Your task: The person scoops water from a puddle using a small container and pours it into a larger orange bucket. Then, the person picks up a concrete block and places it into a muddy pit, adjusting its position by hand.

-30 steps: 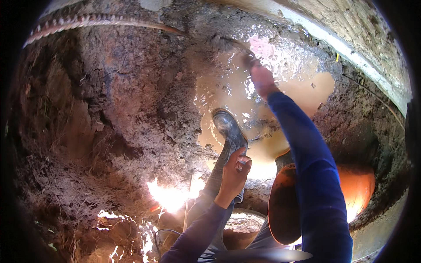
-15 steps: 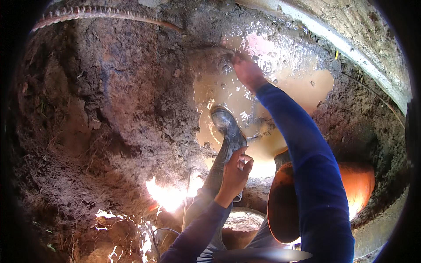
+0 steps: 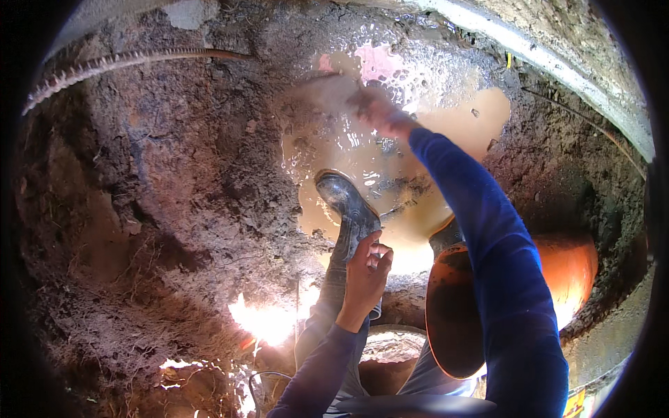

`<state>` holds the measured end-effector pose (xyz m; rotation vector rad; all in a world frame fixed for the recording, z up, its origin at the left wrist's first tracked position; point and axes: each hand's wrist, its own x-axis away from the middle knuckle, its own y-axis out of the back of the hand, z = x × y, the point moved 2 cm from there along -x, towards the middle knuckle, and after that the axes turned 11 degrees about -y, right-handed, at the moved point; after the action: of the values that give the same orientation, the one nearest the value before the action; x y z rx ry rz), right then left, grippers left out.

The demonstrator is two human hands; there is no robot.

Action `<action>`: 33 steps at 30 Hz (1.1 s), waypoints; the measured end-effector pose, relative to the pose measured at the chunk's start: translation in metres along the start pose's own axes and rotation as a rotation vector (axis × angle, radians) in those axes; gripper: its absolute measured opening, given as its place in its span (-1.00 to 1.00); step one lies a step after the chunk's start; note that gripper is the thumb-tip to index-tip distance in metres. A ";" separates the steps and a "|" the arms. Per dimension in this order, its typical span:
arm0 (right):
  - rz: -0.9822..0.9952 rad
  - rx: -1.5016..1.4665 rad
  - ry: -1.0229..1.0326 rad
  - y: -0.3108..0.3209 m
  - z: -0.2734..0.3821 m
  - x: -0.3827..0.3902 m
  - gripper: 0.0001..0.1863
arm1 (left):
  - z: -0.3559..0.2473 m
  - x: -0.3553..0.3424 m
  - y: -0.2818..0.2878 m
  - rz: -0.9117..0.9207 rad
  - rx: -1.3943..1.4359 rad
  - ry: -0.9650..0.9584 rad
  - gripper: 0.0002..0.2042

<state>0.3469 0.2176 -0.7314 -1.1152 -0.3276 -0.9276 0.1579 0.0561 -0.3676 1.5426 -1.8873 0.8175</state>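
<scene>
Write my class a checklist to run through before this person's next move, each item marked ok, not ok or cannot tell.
1. Left hand out of the muddy water: ok, it is curled over the lower leg.
2. Right hand grip secure: cannot tell, motion blur hides it.
3. Gloves worn: not ok, both hands are bare.
4. Dry footing for the boot: not ok, muddy water lies around its toe.
5. Ribbed rod away from both hands: ok, it is at upper left.
6. Water depth known: cannot tell, it is opaque.

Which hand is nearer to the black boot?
Left. The left hand overlaps the black boot in view; the right hand is farther away, beyond its toe, at the muddy water.
</scene>
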 end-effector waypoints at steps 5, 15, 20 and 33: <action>-0.638 0.373 -0.340 -0.047 0.065 0.092 -0.62 | -0.004 0.015 0.011 -0.112 -0.023 0.051 -0.56; -0.457 1.097 0.208 -0.148 -0.006 -0.024 -0.73 | 0.002 0.016 0.007 -0.092 -0.023 0.100 -0.59; -0.415 1.371 -0.092 -0.063 0.014 -0.004 -0.74 | 0.013 0.024 0.007 -0.226 0.106 0.089 -0.63; -1.100 0.811 -0.235 0.178 -0.008 0.320 -0.58 | 0.010 0.023 -0.034 -0.082 -0.025 0.060 -0.63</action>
<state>0.6743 0.0824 -0.6379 -0.2041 -1.4582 -1.4042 0.1866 0.0292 -0.3535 1.5523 -1.7726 0.7924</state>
